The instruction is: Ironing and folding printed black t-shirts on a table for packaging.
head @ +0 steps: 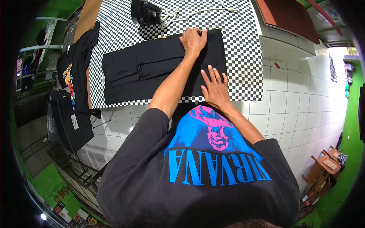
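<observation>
A black folded garment (165, 61) lies on a table covered with a black-and-white checkered cloth (243, 65). My left hand (194, 41) is at the garment's far edge, right of its middle, with bent fingers; whether it pinches the fabric cannot be told. My right hand (215, 87) rests flat on the garment's near right part, fingers spread. Creases and a seam show in the fabric left of my left forearm. Beyond the garment, a dark clothes iron (145, 12) stands on the cloth with a pale cord (196, 13) beside it.
A black printed T-shirt (75, 65) hangs over the table's left end. Below it is a black box-like object (71, 122) bearing a label. A reddish-brown board (291, 20) is at the far right. White floor tiles (285, 99) show right of the table, and wooden furniture (328, 162) stands lower right.
</observation>
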A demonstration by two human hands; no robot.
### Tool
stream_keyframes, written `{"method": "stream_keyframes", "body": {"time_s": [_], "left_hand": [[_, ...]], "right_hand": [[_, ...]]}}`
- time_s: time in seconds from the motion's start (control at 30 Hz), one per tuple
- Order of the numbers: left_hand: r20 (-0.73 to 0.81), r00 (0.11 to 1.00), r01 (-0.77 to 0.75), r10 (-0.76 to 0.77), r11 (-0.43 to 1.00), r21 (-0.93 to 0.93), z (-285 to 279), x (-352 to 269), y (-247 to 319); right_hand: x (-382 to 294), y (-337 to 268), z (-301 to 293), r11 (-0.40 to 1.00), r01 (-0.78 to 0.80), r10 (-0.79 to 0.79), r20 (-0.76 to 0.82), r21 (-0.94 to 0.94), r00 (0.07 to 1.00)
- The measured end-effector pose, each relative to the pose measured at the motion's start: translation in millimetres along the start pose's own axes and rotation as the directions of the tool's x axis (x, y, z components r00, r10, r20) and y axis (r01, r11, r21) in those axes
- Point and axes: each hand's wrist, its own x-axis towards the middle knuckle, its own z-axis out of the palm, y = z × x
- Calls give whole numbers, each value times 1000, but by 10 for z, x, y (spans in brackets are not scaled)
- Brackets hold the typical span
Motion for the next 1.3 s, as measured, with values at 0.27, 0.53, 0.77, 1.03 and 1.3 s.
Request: {"method": "stream_keyframes", "body": {"time_s": [0.27,0.53,0.77,1.03,1.3], "left_hand": [[178,984,24,2,990,-142,1,118,-85],[-67,848,-529,526,848,-37,4,-59,46],[247,717,-659,652,749,-62,263,-202,-102],[280,718,-660,638,751,-20,272,-191,-37],[305,702,-672,643,740,-13,255,-231,45]], "right_hand": [[23,24,-10,999,3,-3,-6,33,1000],[119,101,-273,995,-76,80,-67,64,995],[119,292,-75,989,-147,147,-37,0,988],[172,332,-166,993,-122,122,-42,2,992],[141,362,-112,996,-91,91,-12,-4,996]]}}
